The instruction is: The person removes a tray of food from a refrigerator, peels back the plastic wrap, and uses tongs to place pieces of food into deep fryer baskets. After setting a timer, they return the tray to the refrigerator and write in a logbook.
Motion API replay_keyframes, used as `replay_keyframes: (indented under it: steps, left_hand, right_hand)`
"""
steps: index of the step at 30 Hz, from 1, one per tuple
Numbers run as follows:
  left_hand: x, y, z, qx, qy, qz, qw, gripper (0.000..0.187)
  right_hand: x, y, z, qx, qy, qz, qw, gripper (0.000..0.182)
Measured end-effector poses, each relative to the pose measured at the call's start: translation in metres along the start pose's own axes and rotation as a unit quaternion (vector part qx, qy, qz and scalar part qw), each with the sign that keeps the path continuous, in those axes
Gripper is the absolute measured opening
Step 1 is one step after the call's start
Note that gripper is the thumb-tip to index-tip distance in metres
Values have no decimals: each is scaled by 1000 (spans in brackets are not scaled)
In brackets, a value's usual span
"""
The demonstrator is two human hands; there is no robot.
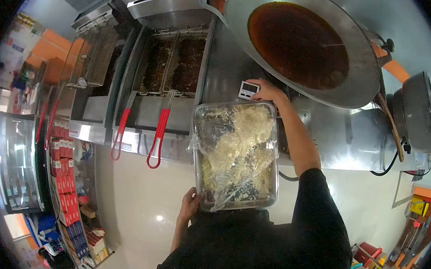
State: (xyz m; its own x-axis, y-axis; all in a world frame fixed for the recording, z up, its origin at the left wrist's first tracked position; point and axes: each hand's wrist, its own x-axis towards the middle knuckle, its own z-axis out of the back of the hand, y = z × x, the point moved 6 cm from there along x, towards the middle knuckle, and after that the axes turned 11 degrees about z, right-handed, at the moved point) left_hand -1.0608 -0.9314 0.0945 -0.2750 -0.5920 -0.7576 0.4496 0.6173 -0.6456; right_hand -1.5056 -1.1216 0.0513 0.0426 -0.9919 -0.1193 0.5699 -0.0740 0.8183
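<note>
A clear rectangular tub (236,156) with pale, crumbly food and loose plastic film in it is held close to my body. My left hand (190,203) grips its near left corner, fingers closed. Beyond the far edge of the tub, my right hand (267,92) has its fingers closed on a small white timer (249,90) with a dark display, over the steel counter. The large wok (239,22) with dark brown liquid (298,45) lies just past my right hand.
Left of the tub are fryer baskets (187,64) with red handles (158,135) over the counter's front edge. A wooden stick (392,125) leans by the wok at the right, near a second pan (417,112). Red boxes (65,173) stand at far left.
</note>
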Motion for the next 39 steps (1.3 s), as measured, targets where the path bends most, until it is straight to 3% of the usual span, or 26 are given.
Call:
replay_keyframes:
  steps: [4,10,16,19,22,25,31,34,39]
  left_hand:
    - [13,18,6,14,-18,-6,1000,13]
    - [18,22,11,75,-24,20,997,14]
    - [11,12,6,23,-7,32,999,13]
    - [12,16,7,6,3,37,999,14]
    - [12,12,8,45,4,39,998,14]
    - [5,-1,5,49,-6,25,998,13]
    - [10,8,8,52,-9,52,997,14]
    - [10,8,8,63,-14,43,997,14]
    - [11,8,7,27,-10,42,999,16]
  right_hand:
    - [-3,5,0,63,38,-76,994,71]
    - [0,4,-3,62,87,-87,990,72]
    - [-1,10,0,-170,74,46,982,64]
    - [-5,27,4,-126,100,-17,987,60]
    - [2,0,-7,61,60,-135,987,57]
    - [1,13,2,-130,-59,-6,990,60]
    - [7,9,-4,-63,-48,-66,995,58]
    - [3,17,-4,-7,-23,-171,985,56]
    - [2,13,-4,18,-49,-140,989,54]
